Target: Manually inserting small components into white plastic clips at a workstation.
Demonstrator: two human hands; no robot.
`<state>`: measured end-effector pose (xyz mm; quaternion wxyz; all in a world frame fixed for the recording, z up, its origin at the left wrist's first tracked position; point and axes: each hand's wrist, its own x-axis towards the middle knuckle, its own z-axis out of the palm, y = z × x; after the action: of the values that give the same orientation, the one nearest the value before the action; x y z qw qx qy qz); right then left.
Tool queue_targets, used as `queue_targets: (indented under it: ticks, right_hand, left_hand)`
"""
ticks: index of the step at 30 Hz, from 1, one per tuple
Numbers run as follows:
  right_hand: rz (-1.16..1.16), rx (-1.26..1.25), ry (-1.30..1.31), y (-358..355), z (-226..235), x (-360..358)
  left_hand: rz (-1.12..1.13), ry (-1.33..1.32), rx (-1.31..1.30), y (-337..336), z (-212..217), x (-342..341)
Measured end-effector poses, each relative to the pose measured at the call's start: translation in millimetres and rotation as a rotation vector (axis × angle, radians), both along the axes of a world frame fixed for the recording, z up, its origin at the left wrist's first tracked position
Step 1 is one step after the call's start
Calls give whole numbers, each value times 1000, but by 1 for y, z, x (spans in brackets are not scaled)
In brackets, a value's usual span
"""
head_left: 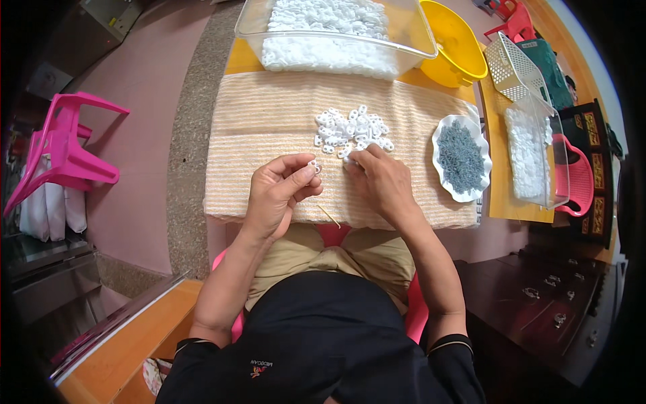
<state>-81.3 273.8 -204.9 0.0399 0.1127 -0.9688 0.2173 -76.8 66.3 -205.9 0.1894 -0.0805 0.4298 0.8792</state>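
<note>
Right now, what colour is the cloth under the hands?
Pale peach-orange cloth with fine lighter stripes, clearest in the head view.

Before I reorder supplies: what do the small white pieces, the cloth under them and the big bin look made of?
White pieces: probably moulded plastic, smooth, identical ring shapes. Cloth: woven fabric, matte, ribbed peach stripes, likely a towel. Bin: clear glossy plastic; its contents show through the walls.

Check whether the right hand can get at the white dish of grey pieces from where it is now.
Probably yes. The right hand rests by the pile of white rings, and only bare striped cloth lies between it and the white dish to its right.
</note>
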Motion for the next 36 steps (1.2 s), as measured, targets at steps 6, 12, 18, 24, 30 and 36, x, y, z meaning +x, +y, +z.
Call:
queue_targets:
  ticks: [6,12,18,24,30,36]
  right_hand:
    - [-8,-360,36,11,-5,0]
    - [-147,-1051,-399,22,-1,7]
    - [-145,-1257,-436,23,-6,11]
    - [-125,-1272,-502,26,-4,12]
    - [-70,-1344,-561,26,-10,14]
    - [-46,-1402,-593,26,-10,15]
  left_hand:
    - [-3,-37,-13,3,-2,3]
    - [-41,-53,-16,13,-1,3]
    - [-89,-66,-30,28,-1,1]
    - [-129,-43,-46,38,-4,-3]
    - [-132,-51,23,45,-10,-6]
    - [-135,-82,15,46,-13,-7]
